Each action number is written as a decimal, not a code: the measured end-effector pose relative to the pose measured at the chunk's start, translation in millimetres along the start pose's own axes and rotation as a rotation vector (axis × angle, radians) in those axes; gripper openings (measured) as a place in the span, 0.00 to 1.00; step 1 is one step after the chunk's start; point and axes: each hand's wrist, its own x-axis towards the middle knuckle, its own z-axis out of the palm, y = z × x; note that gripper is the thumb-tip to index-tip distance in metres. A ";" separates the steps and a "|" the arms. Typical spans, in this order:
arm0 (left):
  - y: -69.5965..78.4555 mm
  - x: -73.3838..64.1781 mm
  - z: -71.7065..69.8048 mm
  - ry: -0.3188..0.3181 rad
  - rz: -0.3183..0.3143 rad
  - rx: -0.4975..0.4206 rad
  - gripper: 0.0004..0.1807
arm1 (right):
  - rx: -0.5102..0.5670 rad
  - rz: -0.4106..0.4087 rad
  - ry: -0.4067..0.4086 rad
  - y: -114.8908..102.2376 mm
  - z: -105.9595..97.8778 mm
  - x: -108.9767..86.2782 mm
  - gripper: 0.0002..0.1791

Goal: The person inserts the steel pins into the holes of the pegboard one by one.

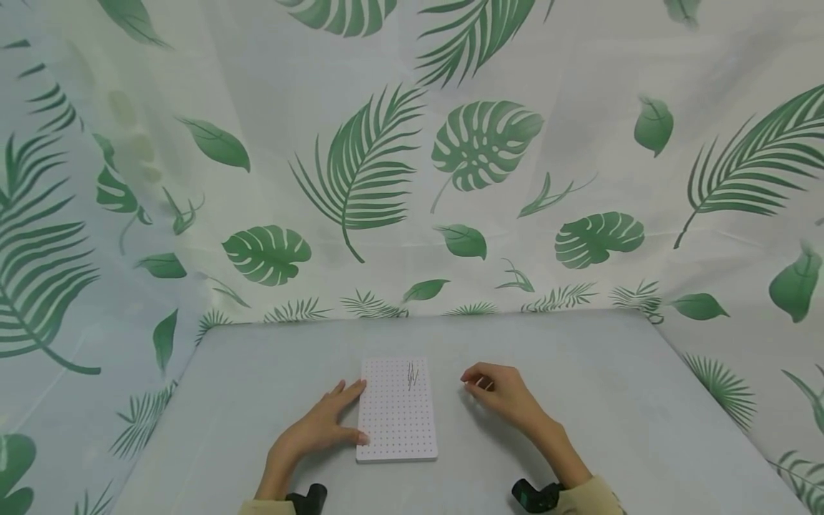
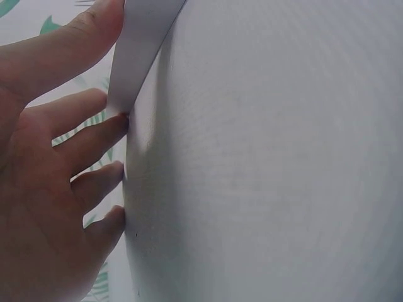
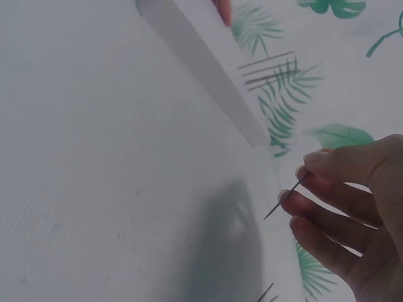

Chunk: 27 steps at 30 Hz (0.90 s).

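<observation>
A white pegboard point(image 1: 395, 418) with rows of small holes lies on the table. Several thin dark needles point(image 1: 412, 375) stand up from its far right part; the right wrist view shows them rising above the board's edge. My left hand point(image 1: 325, 422) rests at the board's left side, fingers fairly straight against it and the thumb over the near left edge. To the right of the board, my right hand point(image 1: 505, 393) is raised above the table. Between thumb and fingertips it pinches a thin dark needle point(image 3: 272, 211), its pointed end sticking out.
The white-covered table point(image 1: 579, 379) runs back to a hanging cloth point(image 1: 579, 143) printed with green leaves. Thin dark pieces point(image 3: 267, 292) show at the bottom edge of the right wrist view, partly cut off. Each wrist wears a black device point(image 1: 537, 495).
</observation>
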 end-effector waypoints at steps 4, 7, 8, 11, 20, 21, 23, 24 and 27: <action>-0.6 0.3 1.2 0.002 0.003 0.001 0.55 | 0.014 -0.007 -0.006 -8.1 1.4 2.1 0.07; -0.8 0.0 1.8 0.003 -0.002 0.005 0.55 | 0.023 -0.021 -0.003 -13.7 2.3 3.9 0.07; -1.0 0.1 2.0 0.002 -0.004 0.007 0.55 | 0.025 -0.023 -0.003 -15.4 2.6 4.6 0.07; -0.4 -0.1 1.7 0.003 -0.007 0.010 0.56 | 0.037 -0.021 -0.009 -20.4 3.8 6.3 0.07; 1.7 -0.4 0.3 0.000 -0.005 0.003 0.55 | 0.068 -0.025 -0.015 -29.6 12.4 11.3 0.08; 2.1 -0.4 0.1 -0.003 -0.006 0.001 0.55 | 0.072 -0.032 -0.012 -30.6 13.3 11.5 0.08; 3.1 -0.6 -0.5 -0.004 -0.009 -0.001 0.55 | 0.077 -0.045 -0.007 -32.6 14.6 12.1 0.08; 3.7 -0.8 -1.1 -0.003 -0.006 0.002 0.55 | 0.080 -0.051 -0.003 -33.8 15.1 12.4 0.08; 3.6 -0.9 -1.0 -0.002 -0.009 0.001 0.55 | 0.086 -0.060 0.003 -37.4 17.5 13.5 0.08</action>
